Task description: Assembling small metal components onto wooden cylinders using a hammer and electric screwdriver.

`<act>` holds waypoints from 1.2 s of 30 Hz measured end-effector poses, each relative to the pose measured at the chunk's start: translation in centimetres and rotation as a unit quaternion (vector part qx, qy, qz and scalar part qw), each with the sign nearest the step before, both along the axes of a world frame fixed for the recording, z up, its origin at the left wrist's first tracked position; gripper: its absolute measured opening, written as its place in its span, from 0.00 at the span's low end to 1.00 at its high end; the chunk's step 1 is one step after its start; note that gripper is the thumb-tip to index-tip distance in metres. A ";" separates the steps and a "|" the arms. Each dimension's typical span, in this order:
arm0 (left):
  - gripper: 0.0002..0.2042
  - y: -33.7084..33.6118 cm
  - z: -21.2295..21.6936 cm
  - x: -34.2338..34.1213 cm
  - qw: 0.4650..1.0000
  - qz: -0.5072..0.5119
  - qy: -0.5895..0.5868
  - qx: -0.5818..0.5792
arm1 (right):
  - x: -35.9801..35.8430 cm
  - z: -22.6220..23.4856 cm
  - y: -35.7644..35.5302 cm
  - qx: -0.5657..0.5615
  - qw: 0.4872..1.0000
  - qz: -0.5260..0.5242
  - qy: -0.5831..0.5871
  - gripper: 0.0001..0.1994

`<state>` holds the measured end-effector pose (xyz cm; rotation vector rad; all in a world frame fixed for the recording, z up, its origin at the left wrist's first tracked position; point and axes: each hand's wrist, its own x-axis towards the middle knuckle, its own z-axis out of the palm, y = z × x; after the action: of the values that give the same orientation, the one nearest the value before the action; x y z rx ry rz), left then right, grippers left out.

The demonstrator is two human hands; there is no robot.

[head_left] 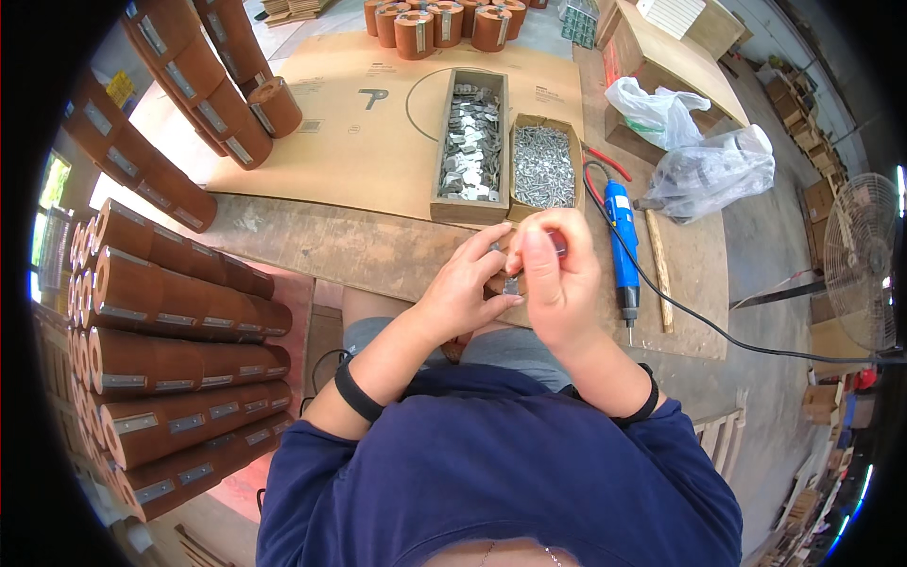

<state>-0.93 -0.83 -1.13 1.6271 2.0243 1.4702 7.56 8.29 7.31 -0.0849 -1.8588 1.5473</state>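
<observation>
Far left of the screw box (522, 212): brown rolls (208, 364) with metal strips along the sides, stacked lying down; 5 long rows countable nearest, ends farther back too crowded to count. Up and left of the box: 3 leaning columns of rolls, then 1 short roll (282, 111) alone. Left of and beyond the box: 1 cardboard sheet (331, 104). Past it, at least 6 standing rolls (406, 40).

Just below and left of the box: left hand (463, 288), thumb and fingers clamped on 1 small brown piece (496, 283) with a bit of metal. Just left of the box and touching or nearly so: 1 wooden tray (463, 210) of metal plates, uncountable.

Directly below the box: the brown piece, right of the left fingers, left of the right hand (562, 293). Long axis hidden; cannot tell. Nearer hand: left. Right fingers curled together around 1 dark red thing (559, 244); contact with piece unclear.

Right of the box: 1 blue power screwdriver (622, 246), bit toward the body; 1 stick (659, 274); 2 plastic bags (713, 175). Far right: 1 fan (850, 265).
</observation>
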 end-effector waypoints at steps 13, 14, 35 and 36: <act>0.18 -0.5 0.7 -0.2 0.997 -0.059 -0.049 -0.003 | -0.9 0.6 4.6 -0.220 0.910 0.349 -0.029 0.10; 0.18 -0.6 0.6 -0.2 0.997 -0.060 -0.048 -0.004 | -0.9 0.5 4.8 -0.259 0.896 0.361 -0.017 0.10; 0.18 -2.3 4.3 -0.1 0.982 0.047 0.059 -0.175 | 2.1 -0.1 5.8 -0.269 0.942 0.142 0.143 0.07; 0.17 -1.9 4.2 0.8 0.985 0.059 0.011 -0.163 | 1.9 -0.3 5.4 -0.274 0.941 0.139 0.142 0.07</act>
<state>-0.18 -2.73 3.12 1.4179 2.2627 1.0812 9.45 13.67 7.05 0.1498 -1.2130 2.1162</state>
